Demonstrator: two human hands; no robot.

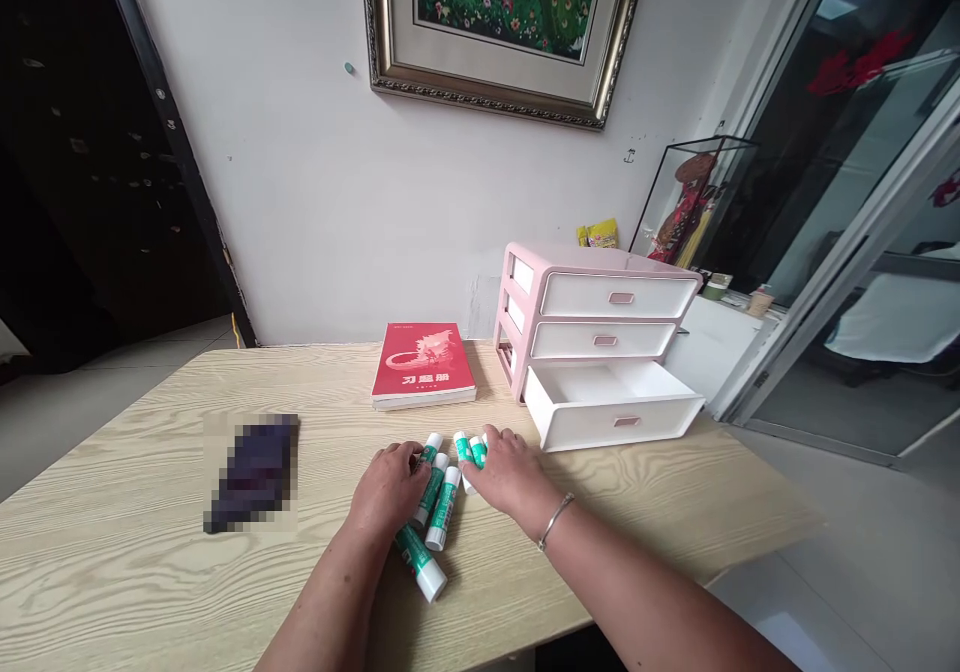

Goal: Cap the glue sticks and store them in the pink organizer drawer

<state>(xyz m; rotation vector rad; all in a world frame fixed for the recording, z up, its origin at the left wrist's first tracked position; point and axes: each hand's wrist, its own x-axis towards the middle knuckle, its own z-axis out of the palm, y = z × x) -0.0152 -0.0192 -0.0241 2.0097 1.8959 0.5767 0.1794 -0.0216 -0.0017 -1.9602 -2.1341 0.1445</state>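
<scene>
Seemingly, glue sticks (444, 504) are kept bunched at lower centre by the left hand (388, 489) and right hand (506, 469), cupped against them but held apart.

A home: framed peacock picture (502, 12) over wooden table (127, 472).

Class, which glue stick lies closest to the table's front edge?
The lowest one, just below the left hand, white end toward the viewer; the others lie further back.
</scene>
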